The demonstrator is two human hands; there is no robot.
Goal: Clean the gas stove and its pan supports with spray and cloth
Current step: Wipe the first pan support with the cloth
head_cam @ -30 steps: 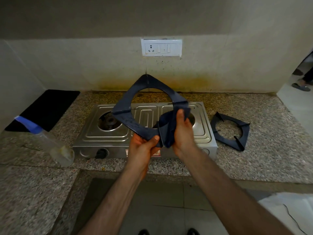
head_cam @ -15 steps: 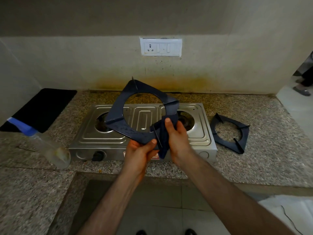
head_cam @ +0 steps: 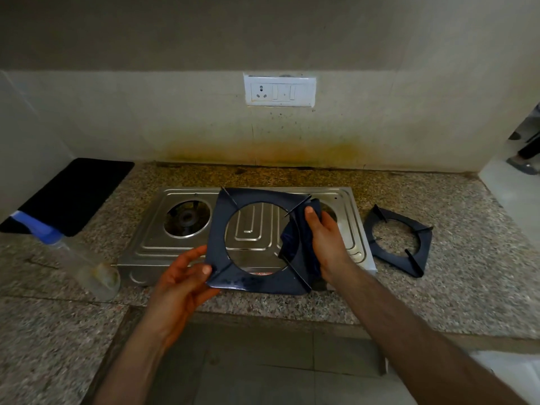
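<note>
- Spray bottle (head_cam: 76, 256) lying at left on bench (head_cam: 455, 287), untouched.
- Left hand (head_cam: 181, 283) pinching near-left corner of support (head_cam: 257, 242); tipped on edge a second ago, now lowered flatter over stove (head_cam: 157, 244).
- Right hand (head_cam: 325, 244) gripping cloth (head_cam: 295, 238) against right edge, wiping likely under way.
- Second support (head_cam: 399, 241) on bench, right of stove.
- No legible writing.
</note>
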